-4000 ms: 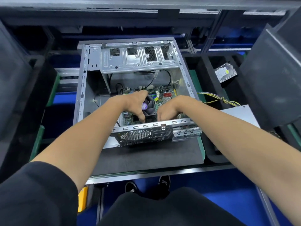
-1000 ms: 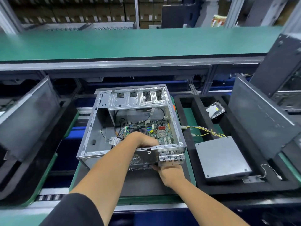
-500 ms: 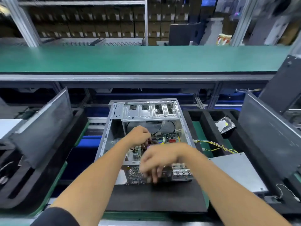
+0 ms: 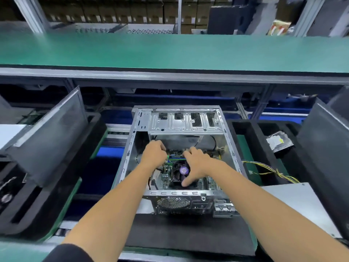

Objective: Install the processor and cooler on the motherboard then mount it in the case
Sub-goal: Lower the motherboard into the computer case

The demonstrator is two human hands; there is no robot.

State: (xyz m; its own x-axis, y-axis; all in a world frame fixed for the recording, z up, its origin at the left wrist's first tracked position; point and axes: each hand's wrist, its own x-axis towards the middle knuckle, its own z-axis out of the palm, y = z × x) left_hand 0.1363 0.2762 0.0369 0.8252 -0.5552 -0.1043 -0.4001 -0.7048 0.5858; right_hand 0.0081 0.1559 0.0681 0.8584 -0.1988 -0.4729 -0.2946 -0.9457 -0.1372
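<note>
The open metal case (image 4: 130,148) lies on its side on a black foam mat (image 4: 188,235). Inside it sits the green motherboard (image 4: 166,176), carrying the black cooler (image 4: 179,174) whose fan has a purple sticker. My left hand (image 4: 154,153) reaches into the case, its fingers curled at the board's far left edge. My right hand (image 4: 196,163) spans the cooler, thumb at its near side and fingers over its far side. The processor is hidden under the cooler.
A grey power supply (image 4: 302,205) with a yellow cable bundle (image 4: 273,171) lies right of the case, and a hard drive (image 4: 279,143) sits in black foam beyond it. Dark panels lean at left (image 4: 47,137) and right (image 4: 324,148). A green shelf (image 4: 170,52) runs overhead.
My right hand has moved from the case's rear panel into the case and now spans the cooler. My left hand shifted slightly farther in. The view tilted down a little.
</note>
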